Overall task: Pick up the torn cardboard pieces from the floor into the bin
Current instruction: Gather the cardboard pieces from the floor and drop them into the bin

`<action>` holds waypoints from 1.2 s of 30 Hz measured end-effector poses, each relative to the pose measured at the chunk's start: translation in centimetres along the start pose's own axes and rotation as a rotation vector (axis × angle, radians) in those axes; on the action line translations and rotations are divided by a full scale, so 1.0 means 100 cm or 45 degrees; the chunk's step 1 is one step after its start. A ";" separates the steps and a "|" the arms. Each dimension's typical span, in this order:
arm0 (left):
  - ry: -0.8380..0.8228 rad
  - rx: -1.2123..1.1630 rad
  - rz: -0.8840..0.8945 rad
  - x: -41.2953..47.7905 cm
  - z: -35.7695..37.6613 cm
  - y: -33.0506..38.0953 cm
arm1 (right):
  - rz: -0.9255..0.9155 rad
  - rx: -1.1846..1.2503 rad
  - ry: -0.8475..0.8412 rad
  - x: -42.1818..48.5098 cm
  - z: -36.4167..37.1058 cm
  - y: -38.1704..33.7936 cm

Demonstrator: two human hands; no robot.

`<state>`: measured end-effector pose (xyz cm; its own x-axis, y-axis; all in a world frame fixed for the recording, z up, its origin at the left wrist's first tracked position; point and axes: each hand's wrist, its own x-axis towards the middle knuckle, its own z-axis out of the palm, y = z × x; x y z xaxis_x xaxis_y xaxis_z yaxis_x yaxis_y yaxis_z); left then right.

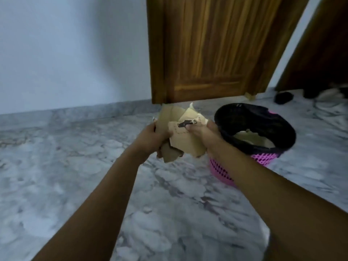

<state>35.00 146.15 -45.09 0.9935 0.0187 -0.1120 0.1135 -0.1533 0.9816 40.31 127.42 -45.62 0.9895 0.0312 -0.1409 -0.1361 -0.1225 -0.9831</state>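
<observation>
Two bare forearms [105, 194] reach out from the bottom of the head view over a grey-and-white marble floor [66, 166]. The left hand [153, 137] curls its fingers round the left edge of a bundle of torn cardboard pieces [180, 140]. The right hand [202, 135] pinches the bundle's right side, thumb on a piece printed in black. The bundle is held off the floor, just left of the bin [263, 160], a pink mesh basket lined with a black bag [282, 129]. More pale cardboard [252, 139] lies inside the bin. Behind stands a wooden door [207, 49] against a pale wall [66, 44]. A small tan scrap [249, 96], possibly cardboard, sits at the door's foot, and a dark blurred object [283, 97] lies farther right.
</observation>
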 end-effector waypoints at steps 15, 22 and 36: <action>-0.454 0.424 -0.201 0.219 0.270 0.043 | 0.086 -0.686 0.298 0.138 -0.295 0.028; -0.173 0.248 -0.085 0.207 0.258 0.035 | 0.006 -0.770 0.192 0.146 -0.285 0.043; 0.772 0.414 -0.286 -0.035 -0.089 -0.003 | -0.499 -0.843 -0.644 0.037 0.112 -0.016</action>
<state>31.50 154.89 -43.60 0.7813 0.6148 -0.1076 0.4035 -0.3659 0.8386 43.64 138.84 -45.91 0.7992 0.6011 0.0007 0.4140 -0.5496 -0.7257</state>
